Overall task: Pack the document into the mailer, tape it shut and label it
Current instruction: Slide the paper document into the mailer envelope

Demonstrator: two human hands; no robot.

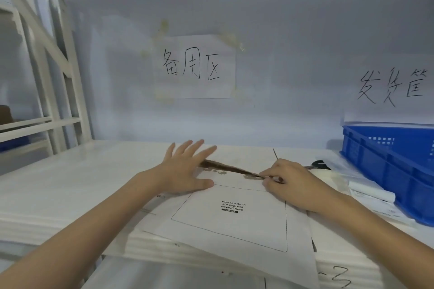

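Observation:
A white mailer [230, 225] lies flat on the white shelf, printed side up, with a box reading "Please attach sto express waybill here". A brown strip [225, 168], like tape or an adhesive flap edge, runs along its far edge. My left hand [185, 171] lies flat on the mailer's far left corner with its fingers spread, over the strip's left end. My right hand [288, 183] pinches the strip's right end at the mailer's far right corner. The document is not visible.
A blue plastic crate [387, 166] stands at the right. Black-handled scissors [318, 164] and a white roll [371, 191] lie between the crate and my right hand. Handwritten paper signs [195, 67] hang on the back wall. A white rack frame [47, 101] rises at the left.

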